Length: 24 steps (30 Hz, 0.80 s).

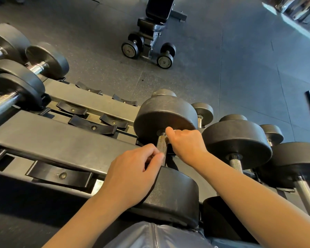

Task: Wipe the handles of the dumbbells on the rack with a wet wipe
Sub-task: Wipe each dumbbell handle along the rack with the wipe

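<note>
A black weight bench (157, 13) stands on the dark rubber floor (231, 72) — 2 small dumbbells (166, 56) marked 20 lie beside its base.

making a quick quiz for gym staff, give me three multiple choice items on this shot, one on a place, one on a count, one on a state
1. Where are the two dumbbells marked 20?
A. On the rack
B. On the floor by the bench
C. In the person's hands

2. How many hands are at the handle of the dumbbell in the middle?
A. None
B. One
C. Two

3. The rack cradles left of that dumbbell are
A. empty
B. full
C. covered with towels

Answers:
1 B, the marked dumbbells lie beside the bench.
2 C, the left hand and right hand both meet the handle.
3 A, the rack cradles hold nothing.
</note>
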Each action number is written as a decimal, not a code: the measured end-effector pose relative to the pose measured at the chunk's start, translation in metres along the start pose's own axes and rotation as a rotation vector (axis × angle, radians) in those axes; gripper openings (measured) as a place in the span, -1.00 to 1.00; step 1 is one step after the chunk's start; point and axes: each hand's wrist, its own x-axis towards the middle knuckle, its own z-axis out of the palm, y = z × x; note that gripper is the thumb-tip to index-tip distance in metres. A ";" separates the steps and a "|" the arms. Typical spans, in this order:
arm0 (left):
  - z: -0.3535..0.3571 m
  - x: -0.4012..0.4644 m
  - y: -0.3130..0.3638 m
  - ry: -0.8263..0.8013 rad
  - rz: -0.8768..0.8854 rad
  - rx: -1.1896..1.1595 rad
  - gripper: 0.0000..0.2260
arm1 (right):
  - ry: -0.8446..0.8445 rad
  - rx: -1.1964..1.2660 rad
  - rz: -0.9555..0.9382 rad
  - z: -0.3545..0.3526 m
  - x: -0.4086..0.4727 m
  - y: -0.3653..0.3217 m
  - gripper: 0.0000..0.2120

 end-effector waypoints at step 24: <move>-0.002 -0.004 -0.024 0.019 -0.167 -0.315 -0.75 | -0.123 -0.270 -0.434 -0.038 0.053 -0.047 -0.81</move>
